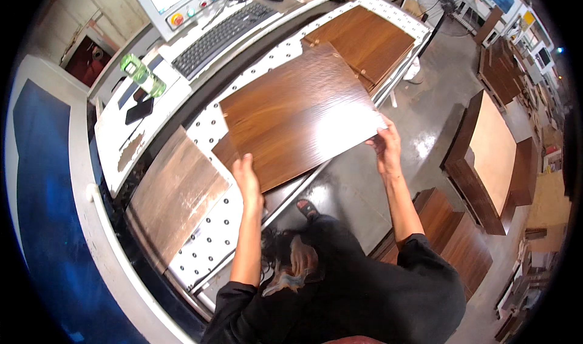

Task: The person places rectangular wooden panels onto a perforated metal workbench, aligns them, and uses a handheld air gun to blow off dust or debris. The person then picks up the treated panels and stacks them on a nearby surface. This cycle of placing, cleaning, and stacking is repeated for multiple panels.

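Note:
A brown wood-grain panel (285, 113) is held between my two hands, tilted a little above the white table with black dots (209, 122). My left hand (247, 177) grips its near left edge. At its right corner, my right hand (387, 140) has its fingers curled round the edge. Light glares off the panel's right part. Part of another brown panel (226, 151) shows beneath its left side. Farther along the table lie stacked brown panels (364, 40). A duller, scuffed wood-grain board (179, 192) rests at the left end.
Behind the table stand a keyboard (221, 37), a control panel with a red button (176, 19), a green bottle (144, 76) and a phone (139, 110). Stacks of panels (486, 161) stand on the floor at right, with more dark boards (452, 234) near my right arm.

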`<action>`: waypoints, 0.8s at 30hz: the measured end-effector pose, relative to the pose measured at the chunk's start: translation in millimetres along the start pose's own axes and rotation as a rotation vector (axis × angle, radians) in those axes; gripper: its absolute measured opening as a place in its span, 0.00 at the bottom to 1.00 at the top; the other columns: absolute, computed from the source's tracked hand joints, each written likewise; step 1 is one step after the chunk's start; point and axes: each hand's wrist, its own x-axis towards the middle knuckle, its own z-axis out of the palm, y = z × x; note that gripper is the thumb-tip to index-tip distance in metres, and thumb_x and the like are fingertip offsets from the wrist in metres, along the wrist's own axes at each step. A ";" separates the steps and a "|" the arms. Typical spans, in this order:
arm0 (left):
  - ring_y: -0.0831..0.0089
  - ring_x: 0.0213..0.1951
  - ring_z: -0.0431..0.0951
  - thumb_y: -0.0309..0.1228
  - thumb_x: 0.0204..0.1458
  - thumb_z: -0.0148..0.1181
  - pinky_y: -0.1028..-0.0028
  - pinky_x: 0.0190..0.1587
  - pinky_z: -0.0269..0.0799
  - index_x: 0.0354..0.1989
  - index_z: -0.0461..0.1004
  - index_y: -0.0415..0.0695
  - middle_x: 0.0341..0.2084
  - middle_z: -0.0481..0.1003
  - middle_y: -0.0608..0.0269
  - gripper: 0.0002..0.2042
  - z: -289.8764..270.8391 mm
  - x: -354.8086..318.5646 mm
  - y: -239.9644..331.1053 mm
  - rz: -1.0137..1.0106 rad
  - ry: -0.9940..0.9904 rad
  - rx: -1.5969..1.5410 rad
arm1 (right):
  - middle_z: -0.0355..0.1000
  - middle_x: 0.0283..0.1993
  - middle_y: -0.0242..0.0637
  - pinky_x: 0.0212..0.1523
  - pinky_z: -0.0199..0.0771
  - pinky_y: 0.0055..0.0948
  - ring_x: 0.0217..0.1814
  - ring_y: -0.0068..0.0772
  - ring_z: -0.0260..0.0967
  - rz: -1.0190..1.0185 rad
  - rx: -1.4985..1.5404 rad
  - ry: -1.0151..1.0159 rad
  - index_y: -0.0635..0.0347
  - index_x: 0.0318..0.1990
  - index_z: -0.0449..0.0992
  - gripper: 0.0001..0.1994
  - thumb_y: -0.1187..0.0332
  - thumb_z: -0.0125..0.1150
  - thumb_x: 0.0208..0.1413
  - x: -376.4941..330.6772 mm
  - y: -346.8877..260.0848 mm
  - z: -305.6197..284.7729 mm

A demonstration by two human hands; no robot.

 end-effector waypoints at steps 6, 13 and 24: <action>0.50 0.74 0.46 0.45 0.56 0.60 0.56 0.74 0.40 0.72 0.43 0.30 0.71 0.48 0.35 0.45 158.2 -2.9 -13.5 -0.116 -0.363 -0.109 | 0.73 0.52 0.35 0.56 0.73 0.32 0.49 0.24 0.71 -0.010 -0.043 0.151 0.61 0.68 0.62 0.25 0.65 0.55 0.66 98.0 -29.6 -62.1; 0.53 0.62 0.64 0.45 0.60 0.61 0.57 0.61 0.65 0.77 0.39 0.47 0.66 0.57 0.39 0.44 123.4 -12.7 -11.2 0.294 -0.559 0.220 | 0.45 0.77 0.55 0.75 0.46 0.35 0.77 0.46 0.47 -0.308 -0.582 0.383 0.69 0.75 0.36 0.43 0.64 0.59 0.64 113.6 34.2 -4.1; 0.38 0.71 0.50 0.54 0.59 0.55 0.47 0.72 0.42 0.72 0.54 0.40 0.69 0.52 0.31 0.39 -247.2 29.7 -36.7 -0.052 0.453 1.254 | 0.47 0.74 0.64 0.74 0.47 0.42 0.77 0.59 0.46 -0.432 -0.750 0.532 0.75 0.72 0.44 0.41 0.62 0.60 0.60 230.7 38.8 -19.7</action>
